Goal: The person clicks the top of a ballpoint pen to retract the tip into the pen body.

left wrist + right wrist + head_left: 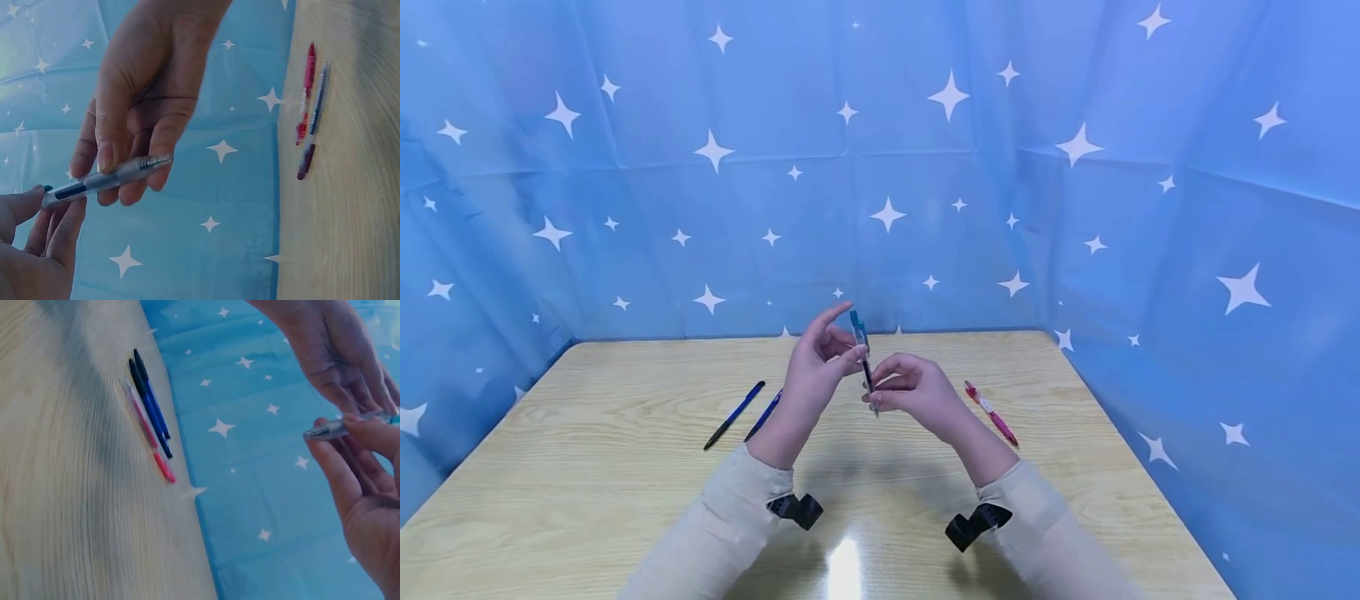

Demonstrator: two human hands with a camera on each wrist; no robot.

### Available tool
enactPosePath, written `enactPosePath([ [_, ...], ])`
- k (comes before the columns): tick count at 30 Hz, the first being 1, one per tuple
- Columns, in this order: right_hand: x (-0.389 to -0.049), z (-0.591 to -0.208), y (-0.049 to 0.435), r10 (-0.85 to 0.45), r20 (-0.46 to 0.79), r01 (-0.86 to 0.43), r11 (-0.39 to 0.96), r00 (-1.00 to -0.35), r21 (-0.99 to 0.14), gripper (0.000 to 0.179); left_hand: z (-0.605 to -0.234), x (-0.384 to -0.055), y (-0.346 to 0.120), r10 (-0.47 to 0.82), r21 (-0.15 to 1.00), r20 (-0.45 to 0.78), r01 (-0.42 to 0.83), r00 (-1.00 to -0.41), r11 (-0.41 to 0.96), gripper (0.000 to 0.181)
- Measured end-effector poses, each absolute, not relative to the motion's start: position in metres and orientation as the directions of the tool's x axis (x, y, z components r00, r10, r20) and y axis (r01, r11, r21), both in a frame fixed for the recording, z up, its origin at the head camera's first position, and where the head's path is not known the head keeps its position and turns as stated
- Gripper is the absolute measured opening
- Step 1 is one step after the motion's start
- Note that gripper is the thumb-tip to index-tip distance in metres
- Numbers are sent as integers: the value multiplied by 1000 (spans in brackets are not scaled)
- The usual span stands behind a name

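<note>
A clear-barrelled pen (861,337) with a teal top and clip is held slanting above the table, its tip pointing down. My left hand (822,362) pinches its upper part between thumb and fingers, the index finger stretched up beside the teal end. Lower on the barrel, near the tip, my right hand (917,392) grips it with thumb and fingertips. Through the transparent barrel (119,178) a dark refill and a spring near the tip show in the left wrist view.
On the wooden table (625,500), a blue pen (735,415) lies left of my hands. A second blue pen (764,414) is partly hidden behind my left wrist. To the right lies a red pen (991,413). A star-patterned blue curtain (850,208) surrounds the table's far edge and sides.
</note>
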State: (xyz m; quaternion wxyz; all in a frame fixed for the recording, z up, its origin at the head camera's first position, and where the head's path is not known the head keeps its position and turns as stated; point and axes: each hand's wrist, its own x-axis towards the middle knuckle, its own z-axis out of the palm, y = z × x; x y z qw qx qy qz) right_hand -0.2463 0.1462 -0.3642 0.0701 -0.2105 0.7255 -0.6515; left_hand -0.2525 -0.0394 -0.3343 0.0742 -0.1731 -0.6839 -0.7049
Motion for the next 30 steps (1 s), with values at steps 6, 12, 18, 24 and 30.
enactPosePath([
  [6,-248,-364,163,-392,85,-174,198,-916,-965,26,-348,-258,-36,202,959,278,283,-939,-8,73],
  [12,-253,-379,180,-373,-1,-110,276,-928,-955,33,-359,-261,-39,221,963,216,245,-951,115,69],
  [18,-260,-395,186,-283,-69,-43,370,-957,-928,37,-373,-263,-44,278,939,141,217,-950,265,63],
  [24,-267,-408,187,-221,-154,44,435,-963,-899,37,-388,-263,-49,346,903,101,231,-933,362,57],
  [30,-270,-419,190,-244,-220,58,535,-945,-843,31,-398,-262,-55,394,863,95,272,-914,425,51],
])
